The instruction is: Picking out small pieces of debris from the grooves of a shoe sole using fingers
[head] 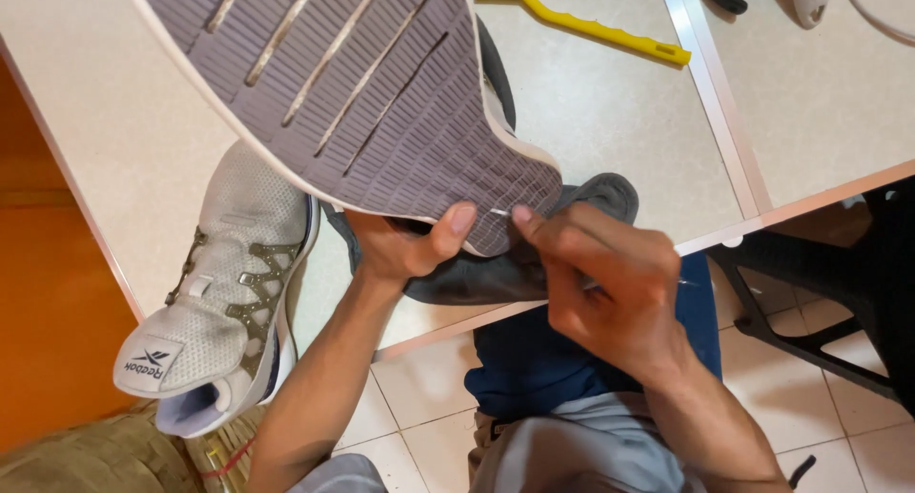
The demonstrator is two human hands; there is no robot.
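Left hand (405, 245) is clamped on the heel end of the upturned shoe (362, 93), thumb pressed flat on the grey grooved sole, so the shoe sits above and in front of the fingers, over the table (610, 121). Right hand (610, 283) pinches a thin pin-like tool (499, 212), fingers closed tight on it, tip touching the sole right beside the thumb. The other shoe (224, 293) lies off to the left on the table edge.

A pale speckled table (610, 112) stands over white floor tiles (419, 412) (orange wall (48, 302) left).
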